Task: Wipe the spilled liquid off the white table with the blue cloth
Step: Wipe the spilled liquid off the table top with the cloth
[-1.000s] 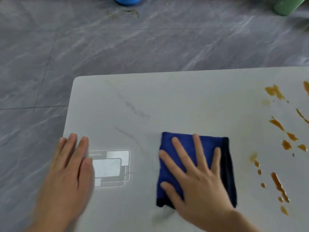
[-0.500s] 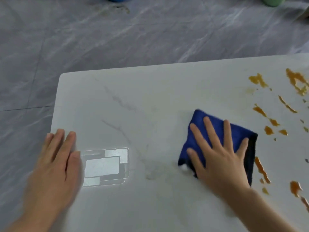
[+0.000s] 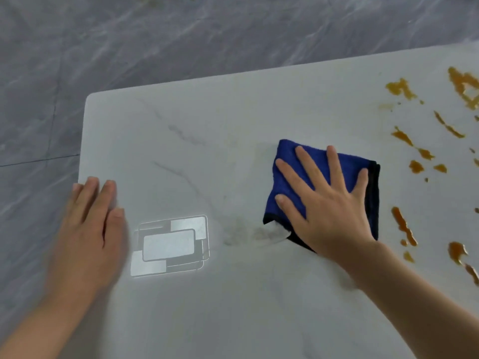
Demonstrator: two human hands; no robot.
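Note:
A folded blue cloth (image 3: 290,164) with a dark edge lies on the white table (image 3: 207,120), right of centre. My right hand (image 3: 329,203) presses flat on the cloth with fingers spread. Brown spilled liquid (image 3: 404,226) sits in streaks and drops just right of the cloth and runs up the right side of the table. My left hand (image 3: 88,229) rests flat near the table's left edge, fingers together, holding nothing.
A bright rectangular light reflection (image 3: 168,247) lies on the table between my hands. A faint wet smear (image 3: 246,231) trails left of the cloth. Grey marbled floor (image 3: 155,42) lies beyond the table's far and left edges.
My right hand slid the cloth to the right across the table, up to the brown spill. The left hand stayed flat at the left edge.

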